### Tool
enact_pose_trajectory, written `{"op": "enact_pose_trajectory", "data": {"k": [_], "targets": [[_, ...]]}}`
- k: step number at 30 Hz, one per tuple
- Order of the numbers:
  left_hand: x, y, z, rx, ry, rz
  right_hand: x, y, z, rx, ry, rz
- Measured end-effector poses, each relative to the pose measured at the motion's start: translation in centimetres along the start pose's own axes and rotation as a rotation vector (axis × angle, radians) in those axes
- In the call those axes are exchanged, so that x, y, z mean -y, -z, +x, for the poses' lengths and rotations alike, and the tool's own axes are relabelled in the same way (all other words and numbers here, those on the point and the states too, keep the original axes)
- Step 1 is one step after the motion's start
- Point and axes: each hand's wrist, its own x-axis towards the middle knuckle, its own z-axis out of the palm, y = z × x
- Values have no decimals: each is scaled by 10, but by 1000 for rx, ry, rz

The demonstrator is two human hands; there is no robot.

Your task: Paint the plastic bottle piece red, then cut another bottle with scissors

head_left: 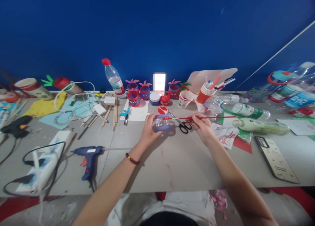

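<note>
My left hand (pixel 149 129) is closed round a small clear plastic cup section with blue bands (pixel 162 122), held above the grey table (pixel 172 163). My right hand (pixel 202 125) pinches a thin red-handled paintbrush (pixel 209 117), whose tip lies against the cup's side. An open jar of red paint (pixel 162 110) stands just behind the cup. Black-handled scissors (pixel 183 126) lie on the table between my hands.
Finished red-and-blue cups (pixel 134 98) line the back edge beside a red-capped bottle (pixel 113 77). A blue glue gun (pixel 90 157) and a power strip (pixel 43 167) lie left. Bottles (pixel 248 111), paper scraps and a phone (pixel 275 158) crowd the right. Wooden sticks (pixel 112 113) lie at centre left.
</note>
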Motion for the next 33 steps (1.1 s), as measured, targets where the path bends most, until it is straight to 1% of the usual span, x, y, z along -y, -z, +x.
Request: {"op": "enact_pose_trajectory", "data": {"k": [5, 7, 12, 18, 23, 28, 33], "targets": [[0, 0, -1, -9, -10, 48, -1, 3, 0, -25, 34, 6], [0, 0, -1, -6, -10, 77, -3, 3, -1, -10, 23, 9], [0, -1, -4, 35, -12, 115, -7, -3, -5, 50, 8, 19], [1, -1, -6, 73, -15, 138, -6, -9, -8, 65, -1, -15], [1, -1, -6, 104, -47, 131, -3, -11, -10, 76, 5, -43], [2, -1, -7, 95, -46, 143, -5, -8, -8, 79, 22, -57], [1, 1, -6, 64, -32, 143, -5, -3, -5, 48, 41, -84]]}}
